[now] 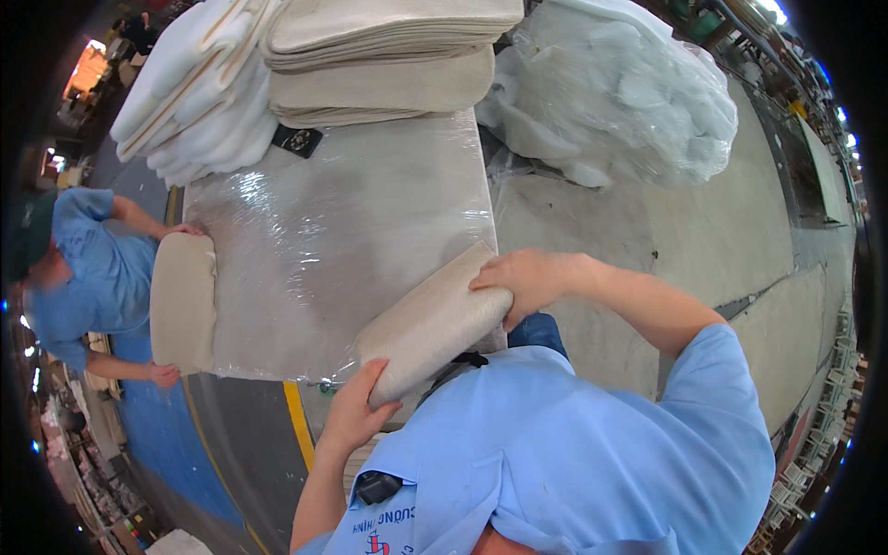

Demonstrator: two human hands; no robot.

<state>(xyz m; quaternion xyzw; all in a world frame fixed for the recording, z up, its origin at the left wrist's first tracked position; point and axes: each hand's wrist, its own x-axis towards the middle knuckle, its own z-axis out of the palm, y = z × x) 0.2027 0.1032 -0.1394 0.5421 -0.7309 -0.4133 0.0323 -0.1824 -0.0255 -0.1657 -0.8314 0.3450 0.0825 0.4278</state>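
Note:
A long beige fabric cushion [435,319] with rounded ends lies aslant at the table's near right corner, close to my body. My left hand [358,407] grips its lower left end, thumb on top and fingers toward the underside. At the upper right end my right hand [525,285] is closed over the edge, its fingers bent onto the fabric. Beneath is the table [342,222], covered in shiny clear plastic film. Part of the cushion's underside is hidden.
Across the left edge a co-worker [97,259] in a blue shirt holds another beige cushion [182,303]. Stacked beige fabric pieces [384,83] stand at the table's far end, beside folded white padding [199,92] and a small black object [298,141]. A plastic-wrapped white bundle [620,97] sits far right.

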